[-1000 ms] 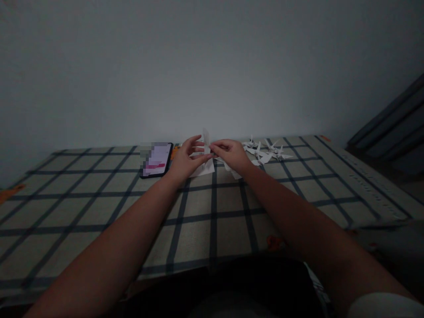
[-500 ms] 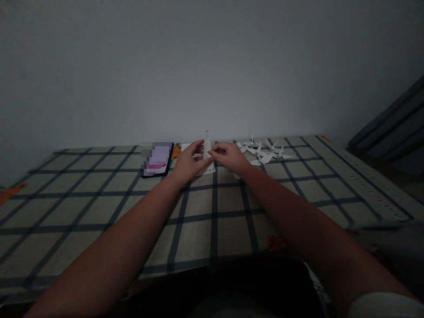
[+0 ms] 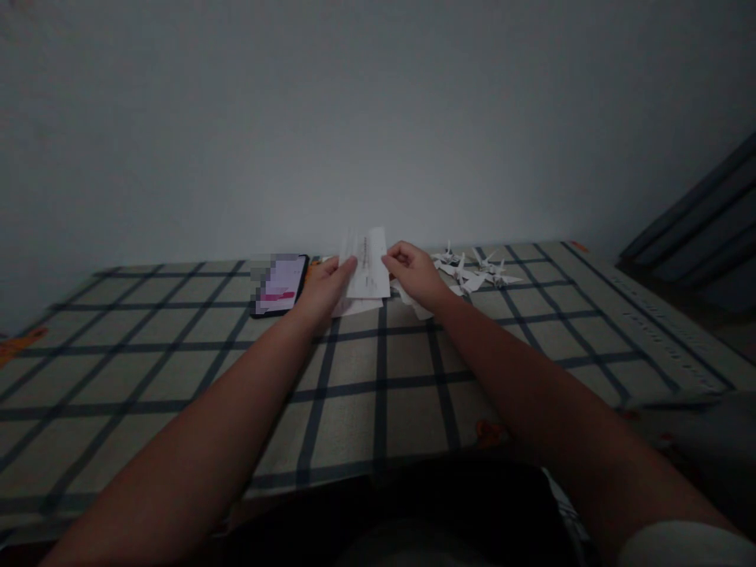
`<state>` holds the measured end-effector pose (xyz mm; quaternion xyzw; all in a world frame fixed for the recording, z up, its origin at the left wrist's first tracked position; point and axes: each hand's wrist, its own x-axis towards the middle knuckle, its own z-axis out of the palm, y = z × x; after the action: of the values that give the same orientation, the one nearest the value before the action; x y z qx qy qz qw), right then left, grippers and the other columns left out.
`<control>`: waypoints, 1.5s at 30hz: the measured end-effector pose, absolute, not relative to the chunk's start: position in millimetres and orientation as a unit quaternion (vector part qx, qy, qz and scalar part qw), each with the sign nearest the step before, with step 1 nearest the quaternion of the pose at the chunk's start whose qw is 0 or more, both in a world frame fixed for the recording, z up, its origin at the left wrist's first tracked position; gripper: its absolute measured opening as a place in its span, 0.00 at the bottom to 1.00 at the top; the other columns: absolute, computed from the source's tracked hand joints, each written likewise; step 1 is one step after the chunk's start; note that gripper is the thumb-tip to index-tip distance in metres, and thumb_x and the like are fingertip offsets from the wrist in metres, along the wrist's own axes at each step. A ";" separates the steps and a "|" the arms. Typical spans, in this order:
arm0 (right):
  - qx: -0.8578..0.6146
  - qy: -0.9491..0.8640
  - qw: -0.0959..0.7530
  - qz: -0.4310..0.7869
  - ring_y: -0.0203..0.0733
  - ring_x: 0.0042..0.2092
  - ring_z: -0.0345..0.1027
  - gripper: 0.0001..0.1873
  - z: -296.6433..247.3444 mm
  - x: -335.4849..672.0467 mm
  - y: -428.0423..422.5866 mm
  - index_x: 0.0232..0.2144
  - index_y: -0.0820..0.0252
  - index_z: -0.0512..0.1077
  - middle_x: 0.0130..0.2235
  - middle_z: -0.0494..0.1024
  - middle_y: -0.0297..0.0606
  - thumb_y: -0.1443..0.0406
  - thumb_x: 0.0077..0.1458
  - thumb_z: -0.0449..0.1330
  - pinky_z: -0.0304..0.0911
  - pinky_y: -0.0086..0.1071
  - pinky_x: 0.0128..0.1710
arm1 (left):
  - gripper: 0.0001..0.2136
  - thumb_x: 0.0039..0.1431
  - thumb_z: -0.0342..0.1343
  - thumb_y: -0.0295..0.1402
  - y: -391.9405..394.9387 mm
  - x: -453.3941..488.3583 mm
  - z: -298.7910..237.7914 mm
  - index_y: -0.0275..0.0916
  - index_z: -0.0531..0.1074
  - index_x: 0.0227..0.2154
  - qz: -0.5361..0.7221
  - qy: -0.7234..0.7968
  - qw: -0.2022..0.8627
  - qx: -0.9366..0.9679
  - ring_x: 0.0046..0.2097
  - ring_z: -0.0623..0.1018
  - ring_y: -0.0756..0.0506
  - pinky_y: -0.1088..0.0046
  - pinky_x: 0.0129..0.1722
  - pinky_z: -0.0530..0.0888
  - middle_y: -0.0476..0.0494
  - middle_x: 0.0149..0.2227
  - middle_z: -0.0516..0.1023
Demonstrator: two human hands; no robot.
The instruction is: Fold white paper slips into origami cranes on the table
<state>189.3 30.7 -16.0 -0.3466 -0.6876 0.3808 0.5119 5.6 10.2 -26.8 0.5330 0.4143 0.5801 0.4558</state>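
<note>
A white sheet of paper (image 3: 372, 272) with printed text and a fold line stands tilted up between my hands. My left hand (image 3: 324, 287) grips its left edge, thumb on the front face. At the right edge, my right hand (image 3: 413, 272) pinches the sheet between thumb and curled fingers. More white paper (image 3: 360, 305) lies flat on the cloth beneath it. Several folded paper cranes (image 3: 466, 272) sit in a cluster just beyond my right hand. Part of another white paper piece (image 3: 413, 303) shows under my right wrist.
A phone (image 3: 279, 287) with a lit, partly blurred screen rests left of my left hand. The checked cloth (image 3: 354, 370) covers the table surface. A plain wall (image 3: 378, 118) rises behind the far edge. Dark folded fabric (image 3: 709, 213) hangs at the right.
The paper, seen nearly edge-on as a narrow strip before, is now spread wide with its printed face toward me. My hands have moved apart, to its two side edges.
</note>
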 end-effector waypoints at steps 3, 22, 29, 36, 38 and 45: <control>-0.390 -0.642 0.541 0.377 0.35 0.29 0.65 0.09 -15.4 192.3 34.7 0.27 0.55 0.60 0.25 0.67 0.28 0.63 0.54 0.58 0.63 0.30 0.31 | 0.12 0.58 0.61 0.37 10.7 4.8 -21.1 0.35 0.77 0.41 0.617 0.383 0.507 0.464 0.45 0.82 0.39 0.59 0.49 0.78 0.37 0.40 0.83; -0.330 -0.734 0.458 0.377 0.40 0.43 0.74 0.08 -18.0 198.5 34.6 0.36 0.58 0.81 0.44 0.82 0.40 0.64 0.53 0.64 0.69 0.38 0.49 | 0.10 0.55 0.54 0.23 13.9 -7.5 -6.6 0.34 0.76 0.39 0.590 0.384 0.606 0.370 0.50 0.81 0.40 0.65 0.52 0.79 0.36 0.45 0.82; -0.333 -0.714 0.484 0.381 0.38 0.40 0.73 0.13 -23.2 201.4 42.7 0.38 0.58 0.80 0.41 0.81 0.40 0.57 0.56 0.63 0.69 0.33 0.39 | 0.10 0.53 0.55 0.25 17.2 -13.6 -9.3 0.33 0.78 0.38 0.578 0.389 0.623 0.356 0.50 0.81 0.38 0.65 0.50 0.80 0.33 0.42 0.82; -0.340 -0.713 0.476 0.387 0.38 0.35 0.73 0.17 -15.6 201.5 37.4 0.28 0.60 0.77 0.34 0.80 0.39 0.53 0.58 0.61 0.69 0.33 0.37 | 0.08 0.53 0.54 0.25 17.1 -12.5 -7.7 0.33 0.76 0.35 0.597 0.407 0.610 0.325 0.48 0.82 0.38 0.65 0.49 0.81 0.33 0.39 0.82; -0.364 -0.677 0.493 0.408 0.37 0.33 0.73 0.17 -15.1 200.0 36.9 0.28 0.60 0.77 0.33 0.81 0.40 0.52 0.57 0.61 0.70 0.32 0.36 | 0.10 0.55 0.52 0.26 16.8 -11.1 -8.2 0.32 0.76 0.37 0.597 0.394 0.610 0.341 0.48 0.82 0.39 0.64 0.50 0.80 0.32 0.39 0.82; -0.404 -0.609 0.511 0.452 0.37 0.32 0.74 0.11 -20.9 200.3 43.1 0.29 0.61 0.77 0.31 0.81 0.40 0.58 0.54 0.64 0.70 0.31 0.36 | 0.22 0.60 0.55 0.51 9.5 -6.0 -5.2 0.37 0.75 0.45 0.579 0.341 0.616 0.411 0.52 0.79 0.35 0.58 0.48 0.80 0.32 0.47 0.80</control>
<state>200.3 43.1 -20.9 -0.4038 -0.6093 0.4520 0.5113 -6.0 9.5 -5.2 0.4106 0.3409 0.5791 0.6163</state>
